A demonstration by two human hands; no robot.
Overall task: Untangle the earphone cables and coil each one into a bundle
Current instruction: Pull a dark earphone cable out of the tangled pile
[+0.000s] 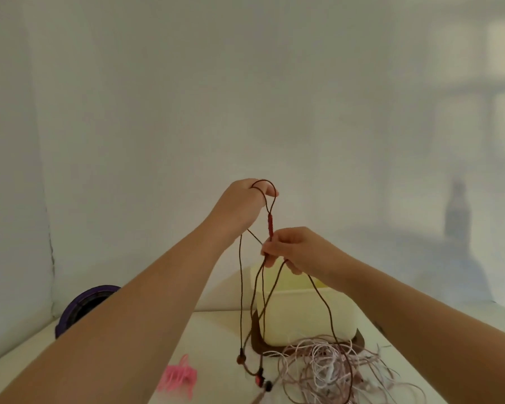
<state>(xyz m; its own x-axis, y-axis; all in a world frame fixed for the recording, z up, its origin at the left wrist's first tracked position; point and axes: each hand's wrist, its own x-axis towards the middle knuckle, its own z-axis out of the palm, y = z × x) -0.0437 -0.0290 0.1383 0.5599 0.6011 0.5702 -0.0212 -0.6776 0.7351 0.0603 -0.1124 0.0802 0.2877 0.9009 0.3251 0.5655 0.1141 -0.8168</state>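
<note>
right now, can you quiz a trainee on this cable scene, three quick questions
1. True or false: the dark red cable is lifted by both the left hand and right hand.
2. What lies on the table left of the hanging earbuds? A) pink clip B) scissors C) phone
3. Fill in: the tangled pale cables lie in front of the cream ____.

Key: 1 true; 2 A, the pink clip; 3 container.

- Red cable (241,287): thin, dark red-brown, lifted above the table, looped at the top, with a red inline piece below the loop; several strands hang straight down, earbuds dangling just above the tabletop.
- Pink cables (327,365): a loose tangled heap of pale strands on the table.
</note>
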